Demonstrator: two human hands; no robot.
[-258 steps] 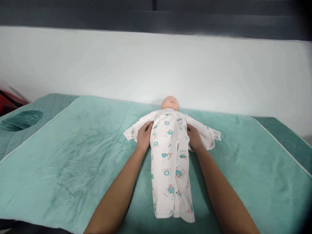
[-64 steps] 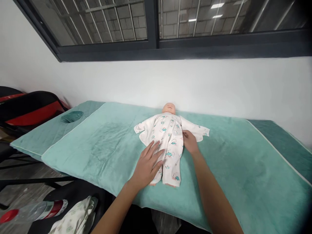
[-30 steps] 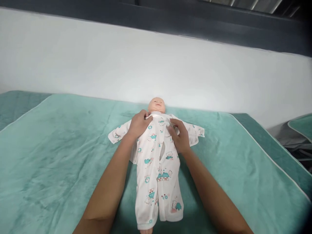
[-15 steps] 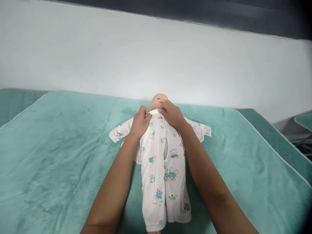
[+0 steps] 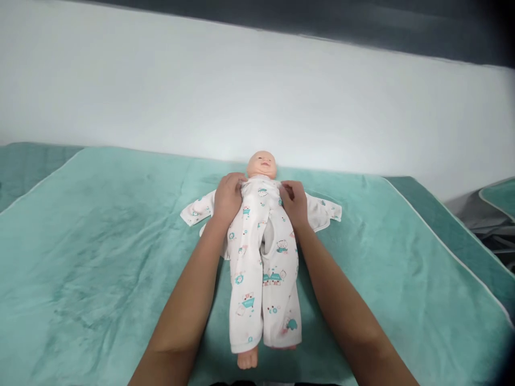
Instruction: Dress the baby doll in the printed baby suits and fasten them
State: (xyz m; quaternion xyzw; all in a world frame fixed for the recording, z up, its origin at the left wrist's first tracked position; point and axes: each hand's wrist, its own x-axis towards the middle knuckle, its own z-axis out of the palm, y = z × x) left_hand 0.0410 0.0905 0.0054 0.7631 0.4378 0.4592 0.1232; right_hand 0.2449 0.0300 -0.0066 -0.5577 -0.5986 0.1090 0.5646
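A baby doll lies on its back, head toward the wall, in a white printed top with both sleeves spread out. White printed baby trousers, with a split at the crotch, reach up over its chest. My left hand is closed on the edge of their waistband at the left of the chest. At the opposite side, my right hand has its fingers curled on the waistband. Below the left trouser leg, one doll foot sticks out; the other barely shows.
A green plush cover with pale piping lies under the doll. The white wall rises right behind the doll's head. At the right edge stands another green padded surface with grey fabric below it.
My right hand has moved from near the doll's chin outward and down to the chest's right side. The trousers' waist is spread wider, the legs sit higher, and a foot shows more.
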